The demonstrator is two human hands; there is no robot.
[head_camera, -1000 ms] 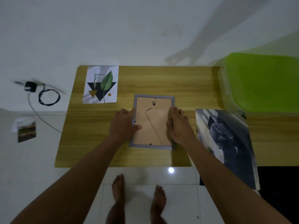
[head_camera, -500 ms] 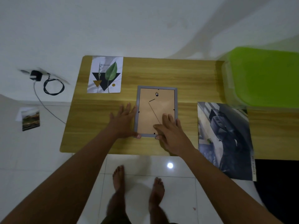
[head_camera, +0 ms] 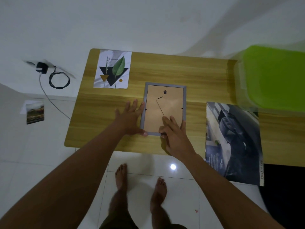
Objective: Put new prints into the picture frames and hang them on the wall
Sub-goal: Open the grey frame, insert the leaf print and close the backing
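Observation:
A grey picture frame (head_camera: 165, 85) lies face down on the wooden table (head_camera: 181, 71), its brown backing board with stand and hanger facing up. My left hand (head_camera: 130, 118) lies flat against the frame's left edge, fingers spread, thumb at the lower left corner. My right hand (head_camera: 173, 133) rests on the frame's lower right corner, fingers on the backing board, thumb at the bottom edge. A leaf print (head_camera: 113, 69) lies at the table's back left. A larger dark print (head_camera: 234, 142) lies to the right and overhangs the front edge.
A green-lidded plastic box (head_camera: 274, 76) stands at the table's back right. On the floor at left are a small photo (head_camera: 35, 111) and a charger with coiled cable (head_camera: 56, 76). My bare feet stand on white tiles below the table's front edge.
My right hand has slid from the frame's right edge down to its lower right corner. My left hand has opened flat beside the left edge. The view has shifted slightly.

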